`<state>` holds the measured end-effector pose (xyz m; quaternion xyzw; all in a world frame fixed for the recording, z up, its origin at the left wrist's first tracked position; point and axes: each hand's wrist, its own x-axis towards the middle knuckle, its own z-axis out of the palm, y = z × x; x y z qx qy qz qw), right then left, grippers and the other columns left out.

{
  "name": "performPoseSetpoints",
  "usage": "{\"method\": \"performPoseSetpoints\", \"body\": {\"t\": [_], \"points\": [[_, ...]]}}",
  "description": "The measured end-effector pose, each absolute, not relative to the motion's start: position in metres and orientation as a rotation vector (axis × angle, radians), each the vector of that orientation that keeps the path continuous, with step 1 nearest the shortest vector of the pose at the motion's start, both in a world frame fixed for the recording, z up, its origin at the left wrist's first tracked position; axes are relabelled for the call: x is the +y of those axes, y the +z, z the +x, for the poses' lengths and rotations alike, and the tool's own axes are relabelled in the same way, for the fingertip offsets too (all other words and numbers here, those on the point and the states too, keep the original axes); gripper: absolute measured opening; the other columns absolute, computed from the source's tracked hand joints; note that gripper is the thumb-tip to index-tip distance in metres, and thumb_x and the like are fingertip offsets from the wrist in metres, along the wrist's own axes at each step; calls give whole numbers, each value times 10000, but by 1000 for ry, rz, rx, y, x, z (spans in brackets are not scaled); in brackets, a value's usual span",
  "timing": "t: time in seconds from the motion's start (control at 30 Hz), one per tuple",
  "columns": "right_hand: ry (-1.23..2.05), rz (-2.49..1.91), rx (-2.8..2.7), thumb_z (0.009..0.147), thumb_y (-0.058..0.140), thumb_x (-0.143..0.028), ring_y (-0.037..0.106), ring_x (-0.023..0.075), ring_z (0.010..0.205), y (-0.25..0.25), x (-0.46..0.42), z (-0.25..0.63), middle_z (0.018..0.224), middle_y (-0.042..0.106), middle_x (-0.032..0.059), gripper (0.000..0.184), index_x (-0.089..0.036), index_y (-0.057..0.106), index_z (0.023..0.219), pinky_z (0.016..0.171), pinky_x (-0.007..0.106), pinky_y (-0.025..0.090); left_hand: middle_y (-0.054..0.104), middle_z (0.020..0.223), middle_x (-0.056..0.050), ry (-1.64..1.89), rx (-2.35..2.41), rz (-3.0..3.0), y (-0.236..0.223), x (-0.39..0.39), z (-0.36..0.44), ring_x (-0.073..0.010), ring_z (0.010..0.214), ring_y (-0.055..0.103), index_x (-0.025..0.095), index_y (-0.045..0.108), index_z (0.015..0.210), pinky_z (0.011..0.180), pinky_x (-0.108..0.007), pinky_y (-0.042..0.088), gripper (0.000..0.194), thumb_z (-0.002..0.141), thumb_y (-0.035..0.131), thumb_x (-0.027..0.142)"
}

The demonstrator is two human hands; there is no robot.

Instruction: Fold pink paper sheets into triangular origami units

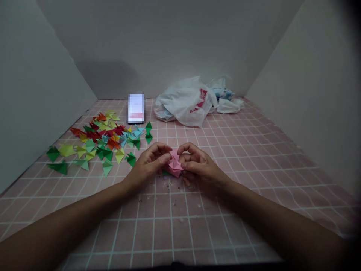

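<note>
Leftward, creased, sharp-pointed folded paper shapes (113, 143) in many colours cluster near a propped phone (136, 107). Then the left hand (154, 160), fingers curled nearly closed, and the right hand (196, 162), likewise pinching, hold a pink folded paper (175, 166) between them, mid-table. Behind slumps a crumpled white plastic bag (183, 101). Pink, white-gridded cloth (254, 158) ripples rightward beneath plain grey walls (180, 41).

Bag (180, 101) behind held paper (175, 166), phone (136, 107) left

2 bare forearms (73, 215) w/ bare fingers (160, 162)
</note>
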<state>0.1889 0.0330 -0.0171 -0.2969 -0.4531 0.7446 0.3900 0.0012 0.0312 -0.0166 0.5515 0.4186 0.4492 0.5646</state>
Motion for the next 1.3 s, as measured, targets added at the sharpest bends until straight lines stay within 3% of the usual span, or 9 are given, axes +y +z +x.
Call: {"method": "performPoseSetpoints", "body": {"t": [0.27,0.43,0.57,0.73,0.93,1.17,1.3], "points": [[1767,-821,-1141,774,711,-240,496,74,461,-25,36,186,635,555,-84,292,-230,503,978,465,215,451,713,865,-36,913,853,1055,-21,30,4,-131,707,696,164,661,1030,666,-248,555,279,767,747,201],[1633,-833,-1203,823,695,-273,526,79,501,-28,38,188,661,538,-73,223,-221,518,949,503,228,442,721,792,-23,889,824,1067,-19,27,6,-126,717,703,155,644,918,723,-257,567,210,749,760,203],[1504,-789,-1320,822,705,-283,563,100,640,-24,33,186,825,565,-28,213,-226,520,911,588,256,477,702,759,-10,1025,951,1180,-16,23,9,-129,683,692,154,631,833,690,-259,575,198,728,781,231],[1244,-806,-1490,830,703,-209,561,125,785,-23,28,187,1054,551,12,268,-270,553,1043,676,278,487,697,769,-6,1172,1056,1319,-19,20,8,-115,675,676,159,650,823,623,-213,563,151,747,769,215],[984,-744,-1732,868,629,-105,553,134,791,-28,28,188,897,558,4,130,-230,625,905,696,286,452,711,724,5,1180,1055,1350,-17,14,11,-113,643,707,163,630,824,600,-192,575,105,779,724,174],[1294,-712,-1485,830,653,-107,560,115,683,-28,25,184,753,572,-24,105,-211,644,816,641,269,462,698,715,5,1175,975,1356,-7,10,12,-118,643,695,165,621,811,617,-220,588,58,787,672,152],[1300,-721,-1450,822,647,-102,572,113,676,-29,25,184,764,583,-23,120,-221,658,831,627,264,481,668,749,9,1147,946,1287,-8,10,10,-107,664,662,164,631,889,639,-223,571,79,839,662,217]]}}
